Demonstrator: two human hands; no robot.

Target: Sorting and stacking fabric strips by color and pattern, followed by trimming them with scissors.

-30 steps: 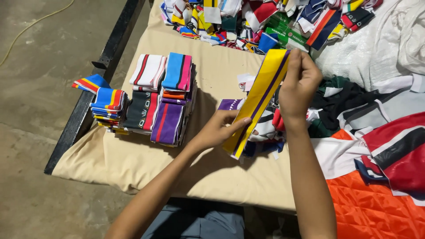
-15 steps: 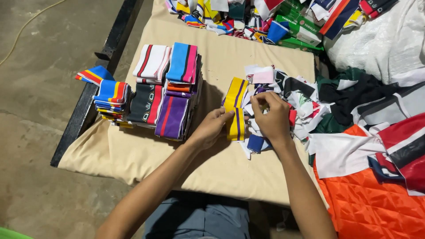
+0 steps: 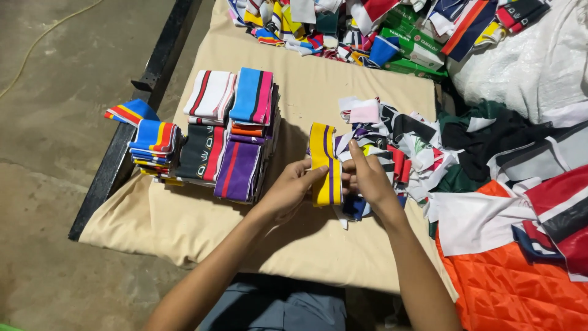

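Both hands hold a folded yellow cloth band with purple stripes [image 3: 323, 160] just above the beige-covered table [image 3: 318, 92]. My left hand [image 3: 289, 189] pinches its lower left edge. My right hand [image 3: 367, 178] grips its right side, fingers over the fold. To the left stand neat stacks of folded striped bands [image 3: 229, 141]. A loose heap of mixed bands [image 3: 398, 144] lies directly behind my right hand.
Another jumble of coloured bands and green boxes [image 3: 404, 46] fills the table's far edge. A white sack [image 3: 533, 67] and dark and striped garments sit at the right, with orange quilted fabric [image 3: 520, 288] at the bottom right. A black metal frame [image 3: 128, 135] and concrete floor lie on the left.
A second ago my right hand held the yellow band stretched out long and raised. It has since been folded in half and brought down between both hands near the table.
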